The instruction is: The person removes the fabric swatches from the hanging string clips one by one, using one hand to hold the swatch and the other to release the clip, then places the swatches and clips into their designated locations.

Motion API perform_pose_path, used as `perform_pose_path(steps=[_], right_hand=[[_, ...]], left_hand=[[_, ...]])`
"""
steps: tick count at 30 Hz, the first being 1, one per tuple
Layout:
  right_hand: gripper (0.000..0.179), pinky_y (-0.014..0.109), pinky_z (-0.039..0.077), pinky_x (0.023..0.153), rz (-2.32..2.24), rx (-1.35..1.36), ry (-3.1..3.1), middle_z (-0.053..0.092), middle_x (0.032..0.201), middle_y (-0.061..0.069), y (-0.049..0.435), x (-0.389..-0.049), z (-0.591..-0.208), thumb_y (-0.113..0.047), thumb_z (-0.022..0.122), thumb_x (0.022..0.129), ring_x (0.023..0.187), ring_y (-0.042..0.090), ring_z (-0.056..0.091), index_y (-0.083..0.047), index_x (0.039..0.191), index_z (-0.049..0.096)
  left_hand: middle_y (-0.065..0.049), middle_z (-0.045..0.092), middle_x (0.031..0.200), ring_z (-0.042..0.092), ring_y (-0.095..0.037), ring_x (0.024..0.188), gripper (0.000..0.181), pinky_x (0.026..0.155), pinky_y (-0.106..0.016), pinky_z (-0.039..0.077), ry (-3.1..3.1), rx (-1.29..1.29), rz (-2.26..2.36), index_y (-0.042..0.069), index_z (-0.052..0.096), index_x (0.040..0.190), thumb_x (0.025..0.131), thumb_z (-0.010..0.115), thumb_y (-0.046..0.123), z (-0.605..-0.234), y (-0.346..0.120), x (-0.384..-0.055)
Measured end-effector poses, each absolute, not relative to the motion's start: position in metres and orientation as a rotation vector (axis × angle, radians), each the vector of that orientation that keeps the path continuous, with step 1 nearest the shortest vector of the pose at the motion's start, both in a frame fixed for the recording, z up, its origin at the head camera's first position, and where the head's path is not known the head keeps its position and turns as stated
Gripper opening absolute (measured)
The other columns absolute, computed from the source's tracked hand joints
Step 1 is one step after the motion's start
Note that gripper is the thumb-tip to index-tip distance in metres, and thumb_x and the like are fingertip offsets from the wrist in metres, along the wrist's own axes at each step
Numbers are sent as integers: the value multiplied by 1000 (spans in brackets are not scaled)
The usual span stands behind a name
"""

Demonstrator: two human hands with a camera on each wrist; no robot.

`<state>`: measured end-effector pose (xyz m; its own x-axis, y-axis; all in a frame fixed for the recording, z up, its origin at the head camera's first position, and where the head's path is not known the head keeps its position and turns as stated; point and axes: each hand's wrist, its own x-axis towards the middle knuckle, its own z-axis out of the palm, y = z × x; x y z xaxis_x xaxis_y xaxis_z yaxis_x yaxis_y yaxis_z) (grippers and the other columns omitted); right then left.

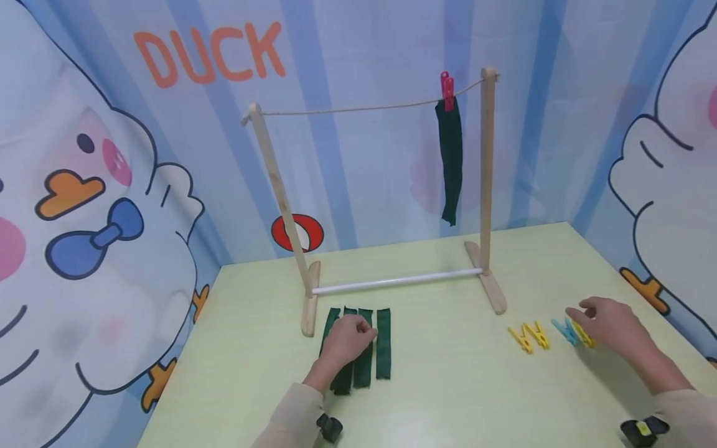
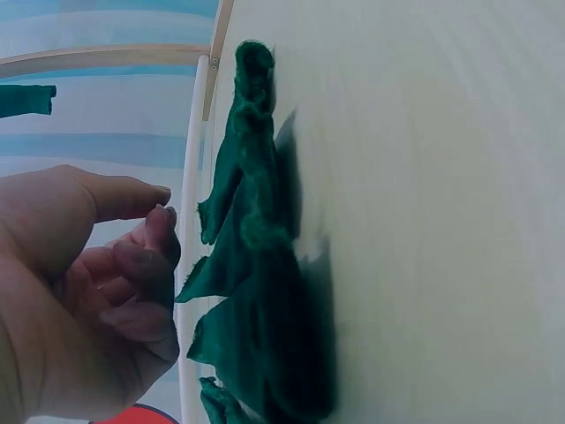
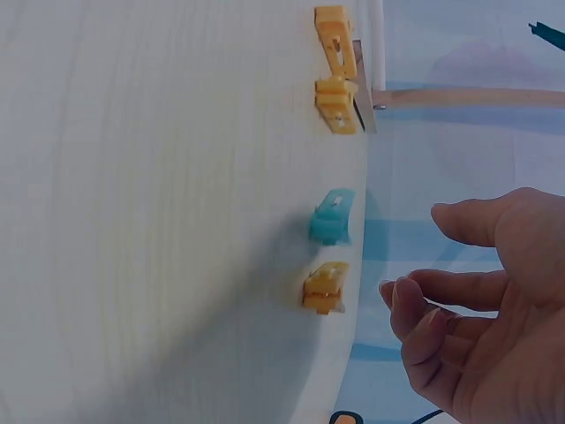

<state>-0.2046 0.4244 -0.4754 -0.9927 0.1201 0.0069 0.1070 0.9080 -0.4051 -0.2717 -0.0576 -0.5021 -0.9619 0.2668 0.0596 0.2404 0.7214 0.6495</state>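
Note:
Over a row of several dark green cloth strips [image 1: 383,344] hovers my left hand [image 1: 348,341], its fingers loosely curled. In the left wrist view, thumb and fingertip come together with nothing between them, and the strips [image 2: 252,336] lie on the tabletop beside the hand. My right hand [image 1: 615,325] is above the right side of the table, thumb apart from bent fingers, holding nothing. Nearest to it are a blue clothespin [image 3: 332,217] and a yellow clothespin [image 3: 325,288]. Two more yellow clothespins [image 1: 528,338] lie to their left.
Behind the strips stands a wooden frame [image 1: 487,174] with a string [image 1: 353,111] between its posts and a white rod [image 1: 398,281] low down. A red clothespin [image 1: 447,93] holds another green strip [image 1: 450,162] on the string. A duck-printed backdrop [image 1: 370,56] borders the table [image 1: 448,398].

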Motion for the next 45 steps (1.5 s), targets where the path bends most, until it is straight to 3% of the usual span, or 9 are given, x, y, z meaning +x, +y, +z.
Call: perform_pose_path(steps=[15, 21, 30, 45], right_hand=[[66, 57, 51, 75, 701, -97, -2927, 61, 109, 36, 402, -204, -458, -40, 56, 102, 93, 47, 62, 21, 126, 52], [64, 57, 51, 76, 754, -70, -2856, 61, 112, 36, 392, -209, -445, -41, 56, 102, 95, 47, 62, 17, 127, 54], [60, 48, 55, 67, 816, -8, -2784, 59, 122, 34, 386, -218, -430, -42, 52, 104, 94, 43, 64, 12, 131, 56], [46, 36, 50, 58, 805, 131, -2604, 61, 120, 25, 356, -238, -377, -34, 55, 103, 81, 29, 63, 4, 126, 63]], left_hand=[[4, 62, 76, 53, -14, 65, 19, 63, -33, 46, 2894, 465, 1221, 13, 70, 86, 98, 65, 26, -483, -48, -286], [3, 62, 80, 53, -14, 64, 25, 62, -32, 46, 2900, 458, 1245, 13, 70, 90, 100, 61, 34, -476, -43, -296], [-1, 65, 91, 53, -16, 65, 24, 64, -35, 46, 2892, 542, 1315, 12, 69, 98, 102, 58, 33, -469, -32, -312], [-6, 66, 109, 54, -15, 64, 27, 65, -34, 49, 2827, 736, 1553, 10, 66, 114, 103, 56, 32, -447, -14, -338]])
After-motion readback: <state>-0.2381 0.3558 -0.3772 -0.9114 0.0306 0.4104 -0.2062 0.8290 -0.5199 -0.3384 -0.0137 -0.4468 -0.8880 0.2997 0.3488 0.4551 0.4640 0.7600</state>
